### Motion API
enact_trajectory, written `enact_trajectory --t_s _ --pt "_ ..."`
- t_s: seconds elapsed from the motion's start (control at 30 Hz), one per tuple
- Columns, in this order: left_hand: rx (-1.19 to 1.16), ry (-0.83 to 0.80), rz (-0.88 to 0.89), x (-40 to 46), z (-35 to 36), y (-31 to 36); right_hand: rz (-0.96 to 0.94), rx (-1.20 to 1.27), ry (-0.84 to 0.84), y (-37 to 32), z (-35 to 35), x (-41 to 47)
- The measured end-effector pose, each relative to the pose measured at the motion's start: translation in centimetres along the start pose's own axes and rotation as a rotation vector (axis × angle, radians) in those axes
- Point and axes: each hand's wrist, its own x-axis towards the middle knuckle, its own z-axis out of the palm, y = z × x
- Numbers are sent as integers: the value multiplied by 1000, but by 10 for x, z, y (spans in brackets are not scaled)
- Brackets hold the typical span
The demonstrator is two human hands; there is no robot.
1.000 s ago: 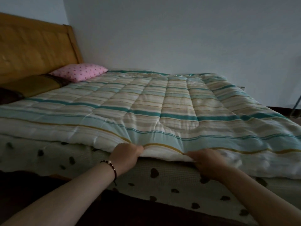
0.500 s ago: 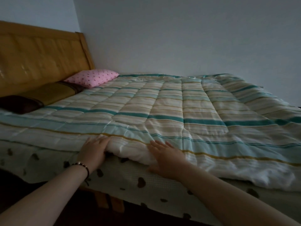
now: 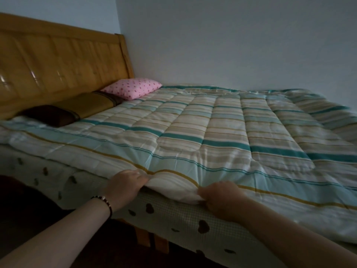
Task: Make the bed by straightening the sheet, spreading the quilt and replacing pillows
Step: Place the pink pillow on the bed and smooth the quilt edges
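Note:
A striped quilt (image 3: 202, 128) in cream, beige and teal lies spread over the bed. Its near edge bunches between my hands. My left hand (image 3: 125, 183) grips that edge from the left, fingers curled over the fold. My right hand (image 3: 222, 196) grips the same edge a little to the right, fingers tucked under the white hem. A pale sheet (image 3: 173, 219) with dark heart spots hangs down the mattress side below the quilt. At the head of the bed lie a pink dotted pillow (image 3: 133, 88) and a long olive and brown pillow (image 3: 77, 108).
A wooden headboard (image 3: 58, 60) stands at the left. A plain wall (image 3: 241, 41) runs along the far side of the bed. A wooden bed leg (image 3: 152, 241) shows under the sheet, with dark floor (image 3: 29, 209) at the lower left.
Half a second ago both hands lay flat on the quilt's edge; now both grip it again and the edge is bunched between them.

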Motion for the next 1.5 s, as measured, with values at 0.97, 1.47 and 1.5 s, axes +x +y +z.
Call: enact_trajectory --t_s 0.97,1.47,1.5 --pt "69 -486 -488 -4 -30 -36 -9 400 102 -15 0 19" --pt "-367 -494 298 205 -20 333 610 -24 3 241 57 -184" --pt "-399 -508 378 228 -28 384 686 3 -10 276 68 -233"
